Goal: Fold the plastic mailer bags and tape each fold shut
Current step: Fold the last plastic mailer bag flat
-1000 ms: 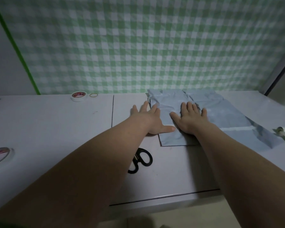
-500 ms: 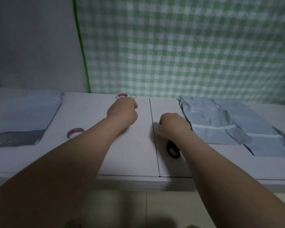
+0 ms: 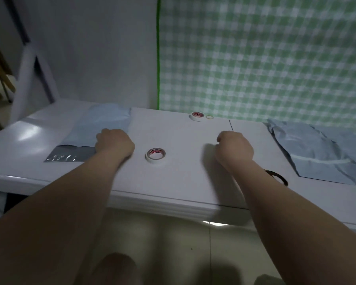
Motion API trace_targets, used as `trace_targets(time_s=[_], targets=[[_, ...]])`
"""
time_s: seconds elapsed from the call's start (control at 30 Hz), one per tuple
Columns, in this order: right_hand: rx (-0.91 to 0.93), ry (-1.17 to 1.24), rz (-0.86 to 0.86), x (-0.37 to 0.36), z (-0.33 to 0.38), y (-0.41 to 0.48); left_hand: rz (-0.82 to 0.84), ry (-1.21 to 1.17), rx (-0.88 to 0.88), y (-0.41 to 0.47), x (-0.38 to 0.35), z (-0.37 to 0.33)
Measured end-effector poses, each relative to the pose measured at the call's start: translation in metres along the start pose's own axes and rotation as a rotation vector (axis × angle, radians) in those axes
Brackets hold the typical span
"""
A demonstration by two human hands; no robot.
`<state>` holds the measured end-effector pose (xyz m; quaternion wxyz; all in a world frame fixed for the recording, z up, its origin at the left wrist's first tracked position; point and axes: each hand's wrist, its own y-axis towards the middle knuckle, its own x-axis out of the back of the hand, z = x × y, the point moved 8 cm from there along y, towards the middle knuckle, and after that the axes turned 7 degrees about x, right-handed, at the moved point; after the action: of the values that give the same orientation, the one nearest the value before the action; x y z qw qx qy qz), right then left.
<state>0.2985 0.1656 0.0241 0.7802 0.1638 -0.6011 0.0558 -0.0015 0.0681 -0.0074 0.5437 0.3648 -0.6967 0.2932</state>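
**Both hands curled over the white table, left one at the flat mailer**

On my feed the left hand (image 3: pixel 114 144) sits left of centre with its fingers curled under, knuckles towards me. It overlaps the right edge of the flat mailer bag (image 3: pixel 105 124). I cannot tell whether the fingers actually pinch the plastic or only rest on it. That bag lies at the left of the frame, pale blue, with its dark grey flap (image 3: pixel 68 155) open towards the near table edge.

The right hand (image 3: pixel 233 149) is right of centre, closed into a loose fist with nothing in it that I can see. It casts a shadow on the table (image 3: pixel 183 182) just to its left.

Between the two hands lies a tape roll (image 3: pixel 155 156), flat on the surface and touching neither. A second tape roll (image 3: pixel 197 116) sits at the far edge, centre frame, with a small rubber band (image 3: pixel 209 117) just beside it.

At the right of the frame lie the crumpled, folded mailers (image 3: pixel 312 153), overlapping each other. A black scissors handle (image 3: pixel 278 177) peeks out from behind my right forearm, near their lower left corner.
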Motion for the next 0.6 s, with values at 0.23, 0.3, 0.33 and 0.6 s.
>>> trace_targets(time_s=[0.23,0.3,0.33,0.6], targets=[[0.115,0.181,0.018,-0.025,0.066,0.003,-0.01,-0.065,-0.118,0.023,0.0,0.011],[0.135,0.281,0.005,-0.028,0.078,0.004,-0.004,-0.134,-0.076,0.031,0.004,0.014],[0.139,0.352,-0.005,-0.028,0.084,0.005,-0.016,-0.186,-0.067,0.032,0.011,0.013],[-0.197,1.407,0.479,-0.052,0.15,-0.003,0.377,-1.165,-0.32,-0.01,0.066,-0.016]])
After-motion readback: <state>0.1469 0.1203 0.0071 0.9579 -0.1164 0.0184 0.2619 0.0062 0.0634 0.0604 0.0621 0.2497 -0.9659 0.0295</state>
